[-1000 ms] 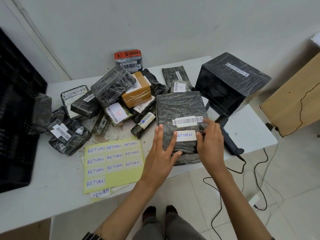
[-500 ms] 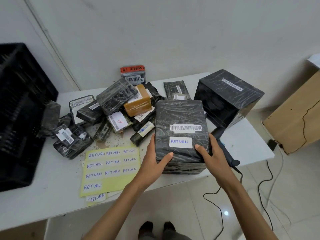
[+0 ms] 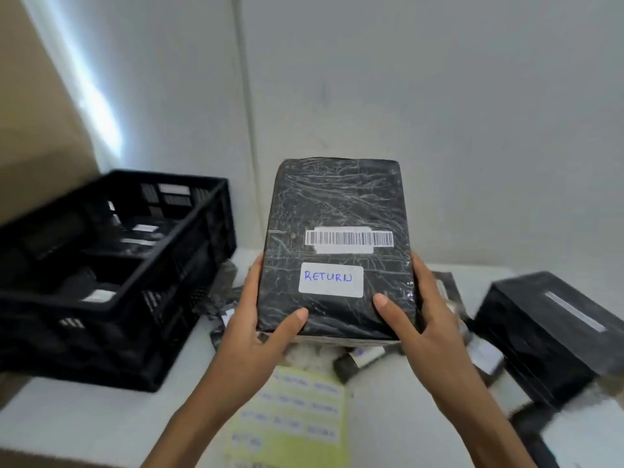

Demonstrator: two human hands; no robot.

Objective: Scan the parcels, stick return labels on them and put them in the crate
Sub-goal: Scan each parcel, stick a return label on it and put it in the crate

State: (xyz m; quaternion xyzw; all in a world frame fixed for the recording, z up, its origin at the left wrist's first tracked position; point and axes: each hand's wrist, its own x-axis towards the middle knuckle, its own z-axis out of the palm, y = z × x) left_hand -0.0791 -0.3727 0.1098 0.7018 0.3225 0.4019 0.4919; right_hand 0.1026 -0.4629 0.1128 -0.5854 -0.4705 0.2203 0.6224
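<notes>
A flat black-wrapped parcel (image 3: 337,211) with a barcode strip and a white RETURN label (image 3: 331,279) is held up in the air above the table. My left hand (image 3: 260,319) grips its lower left edge, thumb on top. My right hand (image 3: 418,315) grips its lower right edge the same way. The black plastic crate (image 3: 189,251) stands on the table to the left, with several labelled dark parcels inside. The yellow sheet of RETURN labels (image 3: 297,413) lies on the table below the parcel.
A large black cube-shaped parcel (image 3: 553,329) stands at the right. Small dark parcels (image 3: 358,363) lie on the white table (image 3: 84,420) under the lifted one, mostly hidden. A brown panel (image 3: 30,106) fills the upper left. The white wall is close behind.
Both hands have lifted the labelled parcel off the table and up toward the camera. The view has swung left, so the crate now shows beside it.
</notes>
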